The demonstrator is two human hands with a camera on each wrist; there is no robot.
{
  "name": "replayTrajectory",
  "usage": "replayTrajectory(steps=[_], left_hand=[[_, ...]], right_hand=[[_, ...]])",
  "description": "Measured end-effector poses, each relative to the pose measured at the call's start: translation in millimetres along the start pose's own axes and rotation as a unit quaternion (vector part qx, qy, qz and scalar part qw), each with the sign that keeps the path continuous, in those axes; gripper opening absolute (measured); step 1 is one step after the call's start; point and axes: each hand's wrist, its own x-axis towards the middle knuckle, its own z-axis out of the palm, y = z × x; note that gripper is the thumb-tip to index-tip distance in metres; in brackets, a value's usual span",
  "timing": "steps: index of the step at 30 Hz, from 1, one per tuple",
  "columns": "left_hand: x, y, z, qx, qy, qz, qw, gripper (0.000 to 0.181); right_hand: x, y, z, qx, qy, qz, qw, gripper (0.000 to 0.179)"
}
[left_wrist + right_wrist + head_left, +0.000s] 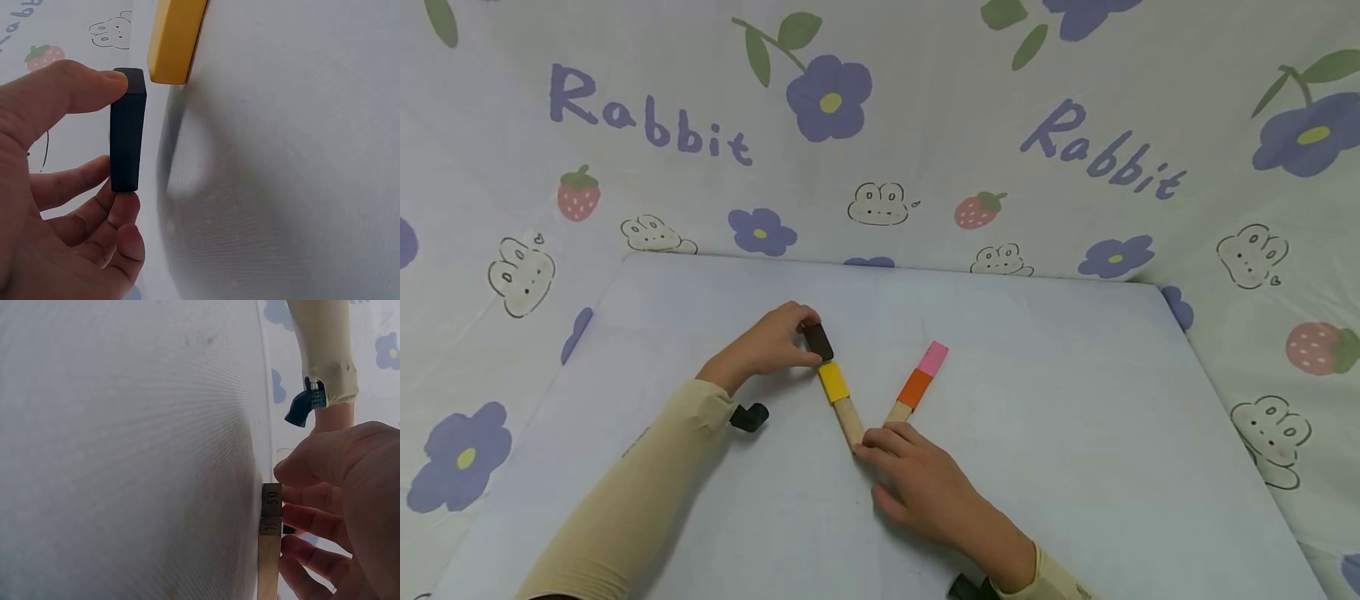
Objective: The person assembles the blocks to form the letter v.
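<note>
My left hand (771, 340) pinches a black block (819, 342) between thumb and fingertips, at the upper end of a slanting row. In the left wrist view, the black block (127, 140) is held on edge, a small gap from the yellow block (176, 44). Below the yellow block (834, 382) in that row lies a plain wooden block (849, 421). My right hand (925, 483) touches the wooden blocks where two rows meet in a V, its thumb apart from them. Printed block ends (271, 501) show beside its fingers in the right wrist view.
The V's right arm has a pink block (933, 359), an orange block (915, 389) and a partly covered wooden block (897, 412). All lie on a white tabletop (1075, 417). A patterned cloth (925, 108) hangs behind. Black wrist devices (750, 417) sit at both sleeves.
</note>
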Motion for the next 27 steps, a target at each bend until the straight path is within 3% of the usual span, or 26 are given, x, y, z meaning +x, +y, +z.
replayTrajectory(steps=[27], left_hand=[[-0.7,-1.5,9.1,0.007,-0.005,0.001,1.0000,0.062]], right_hand=[[-1.1,-0.4,0.2,0.002,0.000,0.000,1.0000,0.045]])
